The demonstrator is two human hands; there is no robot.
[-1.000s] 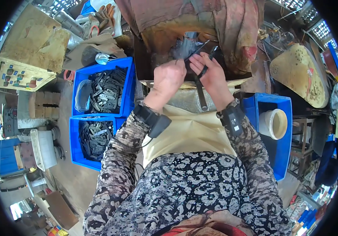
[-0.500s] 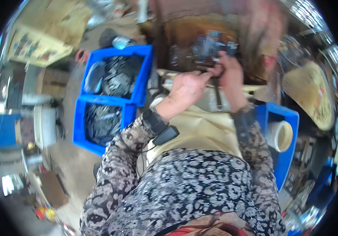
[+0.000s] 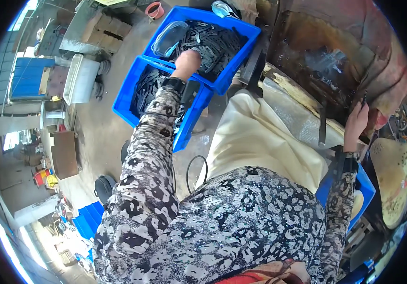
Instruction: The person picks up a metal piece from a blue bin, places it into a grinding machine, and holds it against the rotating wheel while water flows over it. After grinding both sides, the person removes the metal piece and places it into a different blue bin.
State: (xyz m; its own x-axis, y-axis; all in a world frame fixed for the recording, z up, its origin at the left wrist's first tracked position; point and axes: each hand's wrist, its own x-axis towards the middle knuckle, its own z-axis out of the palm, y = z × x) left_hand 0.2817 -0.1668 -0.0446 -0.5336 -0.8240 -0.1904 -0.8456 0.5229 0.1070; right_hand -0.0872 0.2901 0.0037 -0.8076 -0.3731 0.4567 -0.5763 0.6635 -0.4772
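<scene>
My left hand (image 3: 187, 64) is over the near edge of the far blue bin (image 3: 247, 29), its fingers curled downward. Below it lie many flat dark metal pieces (image 3: 215, 49); whether it grips any is hidden. On the right, my right hand (image 3: 356, 122) rests by the brown worktop's near edge, fingers closed around a small dark strip (image 3: 364, 98) whose tip sticks out. A narrow metal bar (image 3: 322, 125) projects from the worktop beside this hand. Grey pieces (image 3: 327, 61) lie blurred on the stained worktop (image 3: 295, 35).
A second blue bin (image 3: 128, 105) with similar pieces adjoins the first. A clear plastic container (image 3: 171, 39) sits in the far bin. Cream cloth (image 3: 255, 132) covers my lap. Reddish cloth (image 3: 383, 52) drapes beyond the worktop, and another blue bin (image 3: 366, 187) stands at the right.
My hands were together at the worktop's edge; now they are apart. The left has reached over to the blue bin, while the right stays by the worktop. The view has turned left.
</scene>
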